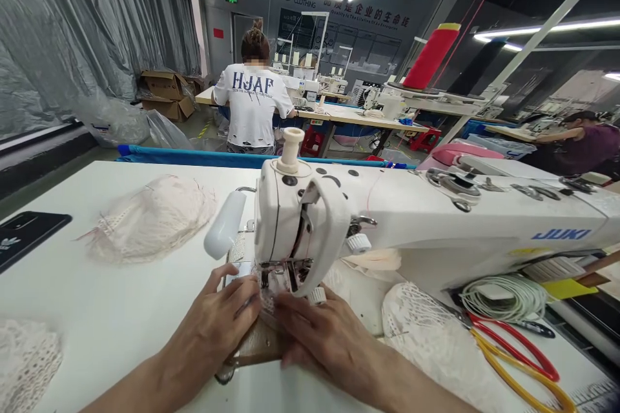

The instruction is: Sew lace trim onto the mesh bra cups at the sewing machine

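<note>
A white JUKI sewing machine stands on the white table. A small piece of white lace fabric lies under its presser foot. My left hand rests on the left of the needle area, fingers extended flat and pressing the fabric. To the right of the foot my right hand also lies flat, its fingertips on the same piece. Neither hand grips anything.
A stack of white lace pieces lies left of the machine, another at the near left corner, more at right. A black phone sits at far left. Red and yellow scissors handles lie right. A person in a white shirt works behind.
</note>
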A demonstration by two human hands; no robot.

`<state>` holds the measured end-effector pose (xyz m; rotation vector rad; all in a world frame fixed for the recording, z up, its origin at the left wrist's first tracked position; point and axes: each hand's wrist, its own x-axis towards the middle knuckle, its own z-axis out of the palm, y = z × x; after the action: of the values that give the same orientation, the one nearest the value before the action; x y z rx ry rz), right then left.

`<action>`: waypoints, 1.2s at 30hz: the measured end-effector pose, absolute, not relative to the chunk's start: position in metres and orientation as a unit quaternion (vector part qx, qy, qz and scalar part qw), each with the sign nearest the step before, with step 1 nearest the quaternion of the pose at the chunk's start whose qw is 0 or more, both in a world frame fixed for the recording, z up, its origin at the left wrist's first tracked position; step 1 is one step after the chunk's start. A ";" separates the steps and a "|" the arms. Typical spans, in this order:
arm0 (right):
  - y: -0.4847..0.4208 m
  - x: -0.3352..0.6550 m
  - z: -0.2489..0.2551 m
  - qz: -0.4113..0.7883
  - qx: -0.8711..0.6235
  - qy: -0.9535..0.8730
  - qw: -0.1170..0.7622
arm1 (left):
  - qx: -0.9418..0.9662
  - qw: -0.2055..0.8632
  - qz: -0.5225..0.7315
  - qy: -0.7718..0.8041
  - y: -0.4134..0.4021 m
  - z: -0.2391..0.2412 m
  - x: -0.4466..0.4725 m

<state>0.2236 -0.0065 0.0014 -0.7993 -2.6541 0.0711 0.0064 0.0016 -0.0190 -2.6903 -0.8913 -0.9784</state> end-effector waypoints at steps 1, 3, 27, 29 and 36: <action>-0.010 0.224 0.000 0.017 -0.291 -0.938 0.186 | -0.896 0.069 -0.325 -0.295 0.001 -0.019 0.006; -0.014 0.224 -0.003 0.009 -0.298 -0.935 0.193 | -0.897 0.065 -0.327 -0.291 0.001 -0.019 0.006; -0.011 0.217 -0.011 -0.063 -0.332 -0.912 0.234 | -0.877 0.070 -0.289 -0.377 0.005 -0.020 0.002; -0.007 0.214 -0.011 -0.064 -0.352 -0.909 0.215 | -0.868 0.062 -0.300 -0.391 0.006 -0.019 0.003; -0.010 0.201 0.004 -0.021 -0.401 -0.900 0.172 | -0.854 0.024 -0.311 -0.416 -0.026 -0.011 -0.009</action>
<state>0.2012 -0.0100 0.0035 -1.1390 -2.5534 -0.0587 -0.0091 -0.0257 -0.0105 -2.6427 -1.2881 -0.9612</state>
